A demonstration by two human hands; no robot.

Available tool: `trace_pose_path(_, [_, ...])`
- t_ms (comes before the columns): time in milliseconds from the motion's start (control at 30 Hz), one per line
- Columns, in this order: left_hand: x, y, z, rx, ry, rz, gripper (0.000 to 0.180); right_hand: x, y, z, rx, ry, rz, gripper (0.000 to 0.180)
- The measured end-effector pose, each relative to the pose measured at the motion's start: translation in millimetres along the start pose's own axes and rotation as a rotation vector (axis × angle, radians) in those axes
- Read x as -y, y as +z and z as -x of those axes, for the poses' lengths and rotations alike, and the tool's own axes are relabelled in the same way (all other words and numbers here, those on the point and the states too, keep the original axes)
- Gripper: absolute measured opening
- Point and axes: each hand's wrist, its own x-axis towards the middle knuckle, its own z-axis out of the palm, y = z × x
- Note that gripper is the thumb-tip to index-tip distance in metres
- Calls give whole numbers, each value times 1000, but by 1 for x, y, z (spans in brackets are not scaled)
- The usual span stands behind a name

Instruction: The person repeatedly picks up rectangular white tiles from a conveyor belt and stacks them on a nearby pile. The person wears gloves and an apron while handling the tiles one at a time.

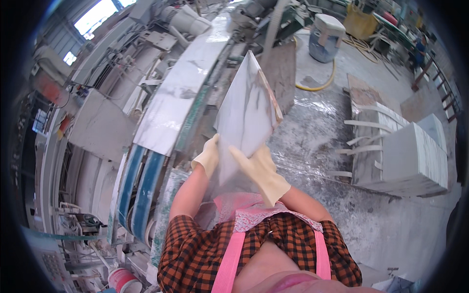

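A white marble-look tile (244, 107) with grey veins is held on edge in front of my body, its far corner pointing away from me. Along its right side runs a rough, brownish edge. My left hand (208, 152), in a cream glove, grips the tile's left side; its fingertips are partly hidden behind it. My right hand (261, 168), gloved alike, holds the right side, with the thumb lying on the face toward me. Just left of the tile, a long white veined slab (178, 93) lies on a conveyor with blue belts (146, 188).
To the right stands a stack of veined tiles (410, 151) with pale straps sticking out. Farther back are a blue and white drum (326, 41) and a yellow hose (320, 88) on the wet floor. A person (420, 51) is at the far right. A red and white bucket (124, 281) sits lower left.
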Motion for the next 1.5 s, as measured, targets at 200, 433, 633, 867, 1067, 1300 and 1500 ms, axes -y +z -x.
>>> trace_pose_path(200, [44,69,-10,-10,-9,-43,52,-31,-64,16,-45,52,3,48])
trace_pose_path(433, [50,68,-17,4,111,-63,49,-33,-71,27,-95,-20,-39,49])
trace_pose_path(633, [39,37,-8,-69,190,59,52,-23,-50,27,14,14,-48,59])
trace_pose_path(867, [17,-31,17,-146,236,188,52,-15,-3,21,99,-20,-11,56])
trace_pose_path(1067, [1,-60,69,-140,255,255,56,6,25,12,70,64,50,52])
trace_pose_path(1300, [-46,-70,140,108,838,305,60,-7,5,-39,110,272,-911,50])
trace_pose_path(1500, [-69,-32,159,215,583,439,52,-49,-14,-61,244,580,-1098,56])
